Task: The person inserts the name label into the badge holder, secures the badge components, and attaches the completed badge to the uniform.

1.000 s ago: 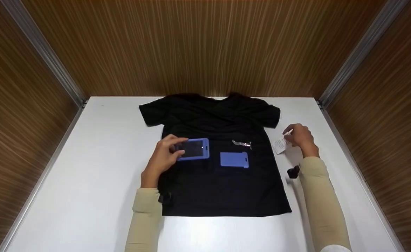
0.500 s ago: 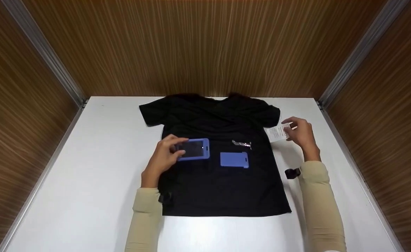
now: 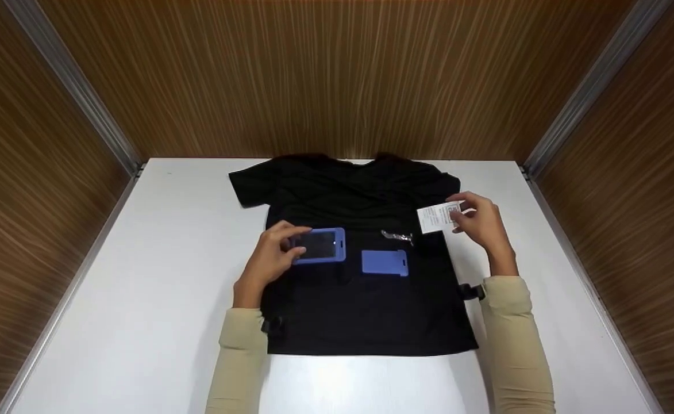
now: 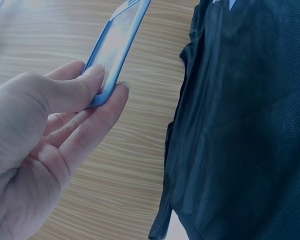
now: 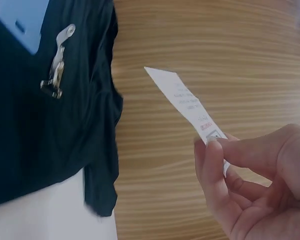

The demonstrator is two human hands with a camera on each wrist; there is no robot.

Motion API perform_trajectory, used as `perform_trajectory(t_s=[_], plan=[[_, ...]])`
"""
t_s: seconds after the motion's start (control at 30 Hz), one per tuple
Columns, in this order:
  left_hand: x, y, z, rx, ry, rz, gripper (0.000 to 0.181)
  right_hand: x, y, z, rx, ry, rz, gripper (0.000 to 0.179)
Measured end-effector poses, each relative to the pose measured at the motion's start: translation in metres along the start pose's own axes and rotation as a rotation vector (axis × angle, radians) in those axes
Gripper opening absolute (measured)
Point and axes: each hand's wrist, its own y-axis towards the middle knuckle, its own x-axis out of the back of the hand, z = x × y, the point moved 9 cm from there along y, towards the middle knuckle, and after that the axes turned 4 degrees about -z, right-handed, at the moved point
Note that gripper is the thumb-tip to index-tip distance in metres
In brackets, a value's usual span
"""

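Observation:
My left hand (image 3: 269,256) pinches a blue badge holder (image 3: 341,244) with a clear window by its left end, above the black T-shirt (image 3: 365,316). In the left wrist view the thumb lies on the window side of the badge holder (image 4: 112,55). A white printed card (image 3: 433,218) is pinched by one end in my right hand (image 3: 482,224), over the shirt's right side. Small print shows on the card (image 5: 182,100) in the right wrist view. Between the hands, a flat blue cover piece (image 3: 384,262) and a metal strap clip (image 3: 397,236) lie on the shirt.
The shirt is spread on a white table (image 3: 158,276), its collar toward the back edge. A wood-grain wall (image 3: 337,80) rises behind, with similar side panels left and right.
My right hand has moved left with the card, from beside the shirt to over its right side, and the card has turned more level. The left hand has barely moved.

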Motion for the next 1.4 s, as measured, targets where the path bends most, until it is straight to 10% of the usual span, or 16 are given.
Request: perform_trajectory(t_s=[1.4], plan=[[-0.012, 0.001, -0.012, -0.023, 0.009, 0.032, 0.038, -0.073, -0.033, 0.065, 0.164, 0.176, 0.053, 0.022]])
